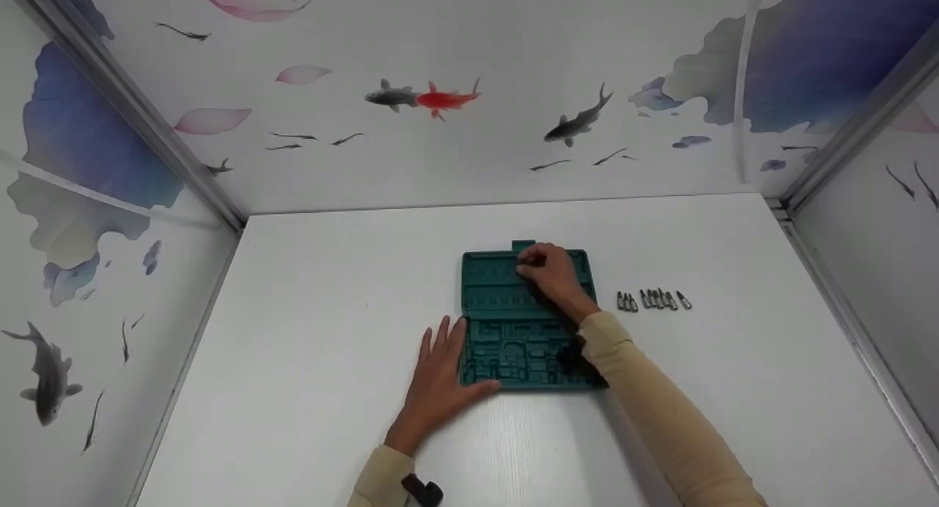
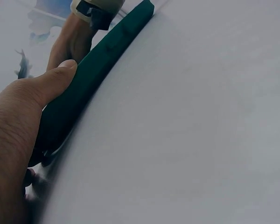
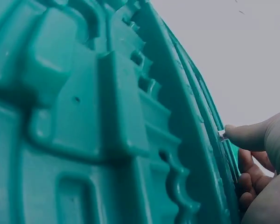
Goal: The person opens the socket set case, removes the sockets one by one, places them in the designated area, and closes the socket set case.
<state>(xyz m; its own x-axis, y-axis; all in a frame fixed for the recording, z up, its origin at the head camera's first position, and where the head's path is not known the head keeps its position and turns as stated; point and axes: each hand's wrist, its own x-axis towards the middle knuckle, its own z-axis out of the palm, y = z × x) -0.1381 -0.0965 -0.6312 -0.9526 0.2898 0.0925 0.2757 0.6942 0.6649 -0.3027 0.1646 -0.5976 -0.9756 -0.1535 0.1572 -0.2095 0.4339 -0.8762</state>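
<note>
A green plastic tool case (image 1: 513, 349) lies unfolded on the white table, its moulded compartments facing up. My left hand (image 1: 440, 382) rests at the case's lower left corner, fingers spread along the left side. The thumb (image 2: 65, 67) touches the front edge. Over the upper half of the case, my right hand (image 1: 552, 272) pinches a small shiny metal bit (image 3: 221, 135) between thumb and fingers. Most of that bit is hidden, so its exact type is unclear. Right of the case lie several small metal bits (image 1: 658, 299) with dark tips, in loose groups.
The white table (image 1: 315, 294) stretches around the case on all sides. Printed panels with fish and petals (image 1: 447, 155) enclose it at the back and both sides. A latch tab (image 1: 522, 245) sticks out from the case's far edge.
</note>
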